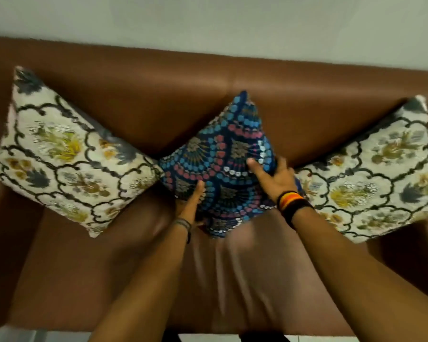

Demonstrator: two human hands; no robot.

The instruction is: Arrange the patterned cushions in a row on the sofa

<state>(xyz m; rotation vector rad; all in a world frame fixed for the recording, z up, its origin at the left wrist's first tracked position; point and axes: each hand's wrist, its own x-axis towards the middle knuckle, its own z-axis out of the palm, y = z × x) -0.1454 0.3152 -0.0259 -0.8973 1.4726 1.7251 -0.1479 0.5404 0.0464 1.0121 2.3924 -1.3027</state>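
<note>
Sofa [282, 99]: brown, leather-like; set against a pale wall [208, 21]; seen from above and in front.
Left cushion [64, 154]: cream, with dark scrolled lines and yellow-grey flowers; stood on one corner as a diamond at the left end of the seat, leaned on the backrest; its right corner is met by the blue cushion.
Left hand [192, 201]: placed at the lower left edge of the blue cushion; thumb laid on the front face, fingers hidden behind, so the edge is pinched; thin cord bands [183, 224] worn at the wrist.
Blue cushion [227, 164]: dark blue with rings of blue, pink and white dots; stood as a diamond in the middle of the seat, between the two cream cushions, top corner against the backrest.
Right hand [273, 177]: closed over the right corner of the blue cushion, thumb on the front, fingers wrapped behind; black, red and yellow wristbands [292, 202] worn.
Right cushion [378, 178]: cream, same pattern as the left; leaned as a diamond at the right end, its left corner partly hidden behind the right hand.
</note>
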